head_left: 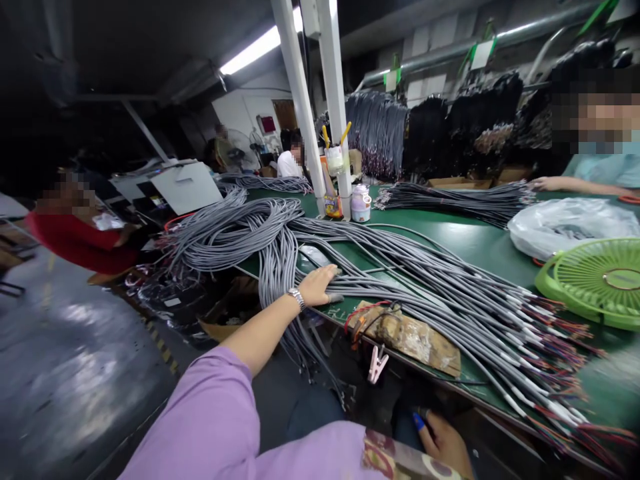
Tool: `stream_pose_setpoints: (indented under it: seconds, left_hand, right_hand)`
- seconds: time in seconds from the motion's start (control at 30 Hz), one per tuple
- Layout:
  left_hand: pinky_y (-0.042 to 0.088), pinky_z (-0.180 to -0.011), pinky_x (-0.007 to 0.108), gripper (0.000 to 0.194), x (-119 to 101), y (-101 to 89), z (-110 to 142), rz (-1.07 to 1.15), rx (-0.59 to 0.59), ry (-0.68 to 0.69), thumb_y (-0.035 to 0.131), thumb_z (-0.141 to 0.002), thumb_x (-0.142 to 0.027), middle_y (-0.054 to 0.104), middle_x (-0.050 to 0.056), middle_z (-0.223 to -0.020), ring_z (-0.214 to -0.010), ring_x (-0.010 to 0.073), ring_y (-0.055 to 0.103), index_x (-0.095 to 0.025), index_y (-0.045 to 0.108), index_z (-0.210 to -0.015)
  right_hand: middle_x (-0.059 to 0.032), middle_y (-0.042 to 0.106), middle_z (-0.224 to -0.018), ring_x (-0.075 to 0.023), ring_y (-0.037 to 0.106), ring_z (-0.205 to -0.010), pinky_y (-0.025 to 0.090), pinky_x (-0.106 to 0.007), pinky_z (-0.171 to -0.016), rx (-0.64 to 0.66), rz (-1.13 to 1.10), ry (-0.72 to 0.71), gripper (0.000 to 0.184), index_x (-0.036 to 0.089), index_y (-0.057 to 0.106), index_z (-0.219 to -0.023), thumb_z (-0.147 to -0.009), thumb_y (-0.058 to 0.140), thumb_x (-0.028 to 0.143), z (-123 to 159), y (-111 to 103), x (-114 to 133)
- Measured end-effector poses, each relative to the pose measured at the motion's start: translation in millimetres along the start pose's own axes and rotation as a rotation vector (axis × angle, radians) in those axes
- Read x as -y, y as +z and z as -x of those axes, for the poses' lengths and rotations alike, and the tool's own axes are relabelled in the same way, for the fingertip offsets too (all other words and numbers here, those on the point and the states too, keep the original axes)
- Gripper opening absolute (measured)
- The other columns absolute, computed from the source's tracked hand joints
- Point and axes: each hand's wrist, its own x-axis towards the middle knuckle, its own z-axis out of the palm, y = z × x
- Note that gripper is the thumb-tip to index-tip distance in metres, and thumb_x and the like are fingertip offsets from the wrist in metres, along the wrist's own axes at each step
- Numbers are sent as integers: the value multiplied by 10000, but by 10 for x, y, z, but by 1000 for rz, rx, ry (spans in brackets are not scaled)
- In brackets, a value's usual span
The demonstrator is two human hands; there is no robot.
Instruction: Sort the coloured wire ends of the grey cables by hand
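Observation:
My left hand [317, 285], with a metal watch at the wrist, is closed around a bundle of grey cables [370, 285] near the table's front edge. The cables run right and end in white sleeves with thin coloured wires [550, 347]. Behind the hand, a looped heap of grey cable [235, 230] hangs partly over the edge. Below the table edge, near my lap, is my right hand [445, 443], a blue cover on one fingertip. Its visible fingers are slightly apart and nothing shows in them; the rest is out of sight.
Taped cardboard [410, 337] and a pink clip [377, 365] are at the front edge of the green table [460, 237]. Farther right are a green fan [600, 280], a plastic bag [575, 223] and dark cables [455, 200]. White posts [333, 100] rise behind. Other people sit left, behind and right.

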Motion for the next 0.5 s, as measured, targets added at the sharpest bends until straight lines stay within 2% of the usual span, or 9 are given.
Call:
stream_pose_setpoints:
  seconds: [0.1, 0.17, 0.23, 0.33, 0.5]
  left_hand:
    - [389, -992, 391, 707, -209, 25, -263, -4, 70, 9, 564, -724, -626, 586, 158, -1236, -1156, 295, 544, -148, 480, -1238]
    - [449, -896, 398, 690, -307, -5, -417, -38, 107, 5, 570, -698, -651, 639, 177, -1104, -1035, 318, 611, -123, 520, -1139]
    - [479, -816, 384, 715, -361, -53, -507, -47, 159, -11, 569, -679, -673, 665, 170, -1032, -963, 321, 644, -128, 494, -1136]
    - [492, -759, 361, 770, -387, -116, -511, -29, 244, -42, 582, -652, -686, 683, 154, -994, -919, 315, 662, -136, 439, -1172]
    - [494, -744, 362, 727, -410, -196, -365, -33, 260, -62, 602, -660, -626, 679, 182, -997, -927, 332, 660, -117, 437, -1152]
  right_hand:
    - [-100, 737, -791, -336, 699, -766, 557, -414, -709, 72, 23, -88, 315, 274, 739, -735, -690, 491, 463, 8, -5, -41]
    - [-104, 735, -802, -335, 699, -776, 557, -415, -707, 66, 33, -116, 321, 266, 738, -754, -710, 484, 458, 7, -7, -76]
    - [-93, 731, -796, -330, 697, -759, 556, -412, -689, 65, 43, -133, 314, 271, 733, -766, -723, 483, 455, 6, -10, -101]
    - [-73, 713, -730, -319, 687, -693, 546, -405, -642, 73, 68, -137, 300, 274, 714, -732, -741, 477, 458, 8, -37, -96]
    - [-85, 700, -703, -300, 681, -671, 525, -369, -618, 98, 90, -161, 319, 231, 704, -734, -774, 466, 441, 5, -115, -35]
